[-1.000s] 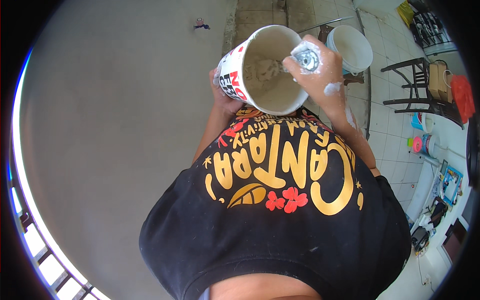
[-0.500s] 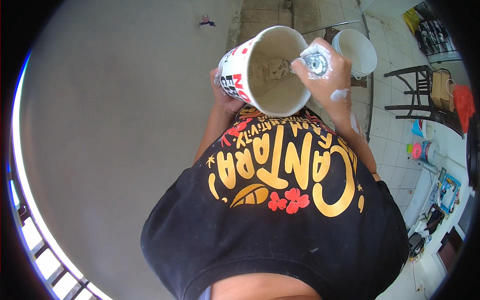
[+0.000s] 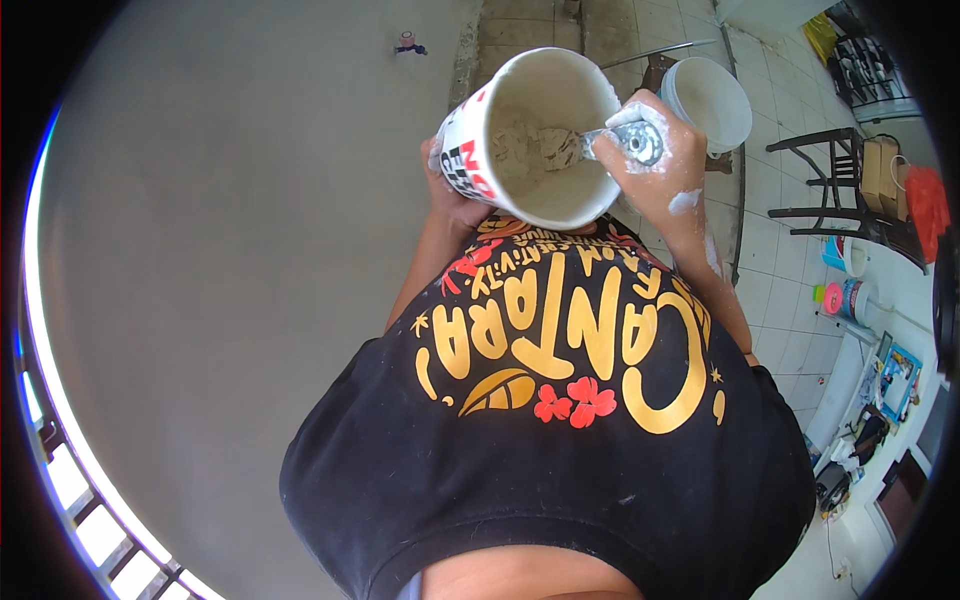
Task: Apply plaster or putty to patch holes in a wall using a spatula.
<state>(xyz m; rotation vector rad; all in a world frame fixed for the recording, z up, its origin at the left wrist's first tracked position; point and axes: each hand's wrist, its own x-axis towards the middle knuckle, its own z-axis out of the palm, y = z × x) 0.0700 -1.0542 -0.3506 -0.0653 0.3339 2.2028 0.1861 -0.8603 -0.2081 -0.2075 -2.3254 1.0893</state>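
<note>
A white bucket [image 3: 470, 112] with red and black print is tilted in front of my body, its mouth facing up toward me. My left hand [image 3: 457, 195] grips it from the left side, with the fingers partly hidden behind it. Inside lies a thick greyish-white paste [image 3: 515, 150]. Over the right rim, my right hand [image 3: 662, 150], smeared with white, is closed around the grey handle of a scraper-like tool [image 3: 600, 143]. The tool's blade is in the bucket, coated with paste, so its exact shape is hard to make out.
A second white bucket [image 3: 715, 100] stands on the tiled floor beyond my right hand, near a long thin rod [image 3: 665, 52]. Further right are a dark chair [image 3: 835, 185] and a red bag [image 3: 928, 210]. A plain grey wall [image 3: 230, 280] fills the left side, with a small tap [image 3: 408, 44].
The tool's handle has shifted slightly right and outward, so more of it shows above the rim. The held bucket has moved a little left. Both hands keep their hold.
</note>
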